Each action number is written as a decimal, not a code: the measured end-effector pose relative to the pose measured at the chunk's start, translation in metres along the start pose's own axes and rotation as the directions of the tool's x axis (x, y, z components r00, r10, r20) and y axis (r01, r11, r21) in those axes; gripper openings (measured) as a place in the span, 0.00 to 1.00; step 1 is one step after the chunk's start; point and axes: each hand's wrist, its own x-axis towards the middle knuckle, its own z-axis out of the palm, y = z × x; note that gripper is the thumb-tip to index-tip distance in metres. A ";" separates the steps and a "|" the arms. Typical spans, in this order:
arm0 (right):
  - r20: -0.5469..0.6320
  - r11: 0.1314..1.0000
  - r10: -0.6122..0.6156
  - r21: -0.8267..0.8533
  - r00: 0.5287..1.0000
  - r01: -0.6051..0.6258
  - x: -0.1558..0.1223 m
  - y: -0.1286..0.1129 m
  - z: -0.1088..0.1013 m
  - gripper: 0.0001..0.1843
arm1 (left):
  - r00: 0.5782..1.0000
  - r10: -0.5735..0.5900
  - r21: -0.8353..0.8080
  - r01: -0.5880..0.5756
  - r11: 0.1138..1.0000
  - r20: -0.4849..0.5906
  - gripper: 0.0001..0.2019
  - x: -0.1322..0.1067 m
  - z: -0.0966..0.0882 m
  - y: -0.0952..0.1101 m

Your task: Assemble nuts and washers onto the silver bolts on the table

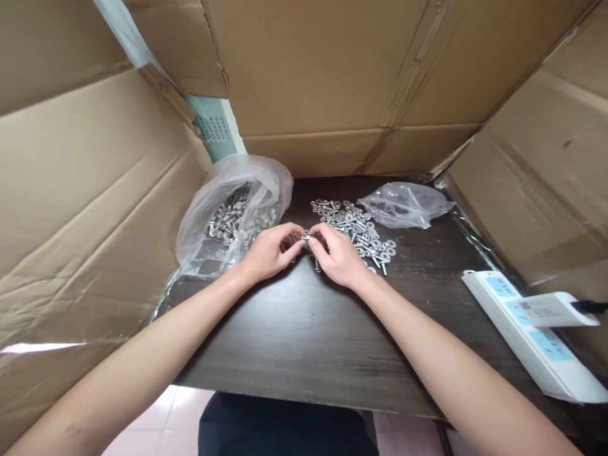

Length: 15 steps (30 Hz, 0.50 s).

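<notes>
My left hand [272, 252] and my right hand [335, 253] meet above the middle of the table, fingertips nearly touching. Between them is a small shiny metal bolt [306, 237], pinched from both sides; a nut or washer seems to sit on it, though the fingers hide part. Just under my right fingers another bolt [317, 265] shows on the table. Beside and behind my right hand spreads a loose pile of bolts, nuts and washers [357, 228]. Left of my left hand, an open clear plastic bag [266, 171] holds many small metal fasteners [228, 218].
A crumpled clear bag [406, 204] lies behind the pile at the right. A white power strip [536, 342] with a plugged-in white adapter [546, 310] runs along the right side. Cardboard walls [327, 69] enclose the dark wooden table [285, 342] at the back and both sides.
</notes>
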 end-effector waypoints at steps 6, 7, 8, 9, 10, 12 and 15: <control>0.003 1.000 -0.022 -0.016 1.000 0.022 0.000 0.001 0.000 0.07 | 1.000 -0.002 0.004 0.002 1.000 0.002 0.07 0.000 0.000 0.000; 0.004 1.000 -0.023 -0.019 1.000 0.023 0.000 0.001 0.001 0.07 | 1.000 -0.001 0.004 0.001 1.000 0.003 0.07 0.000 0.000 0.000; 0.006 1.000 -0.024 -0.021 1.000 0.024 0.000 0.002 0.001 0.08 | 1.000 0.000 0.004 0.000 1.000 0.005 0.07 0.000 0.000 -0.001; 0.010 0.999 -0.026 -0.023 1.000 0.026 0.001 0.002 0.001 0.09 | 1.000 0.002 0.004 -0.002 1.000 0.007 0.07 0.000 0.000 -0.001; 0.012 0.999 -0.028 -0.026 1.000 0.028 0.001 0.002 0.001 0.10 | 1.000 0.004 0.005 -0.004 1.000 0.008 0.07 0.000 0.000 -0.001; 0.016 0.999 -0.032 -0.029 0.999 0.032 0.001 0.002 0.002 0.12 | 1.000 0.006 0.005 -0.006 1.000 0.008 0.08 0.000 0.000 -0.002; 0.014 0.999 -0.028 -0.025 1.000 0.028 0.001 0.001 0.001 0.12 | 1.000 0.007 0.002 -0.007 1.000 0.006 0.08 0.000 0.001 -0.002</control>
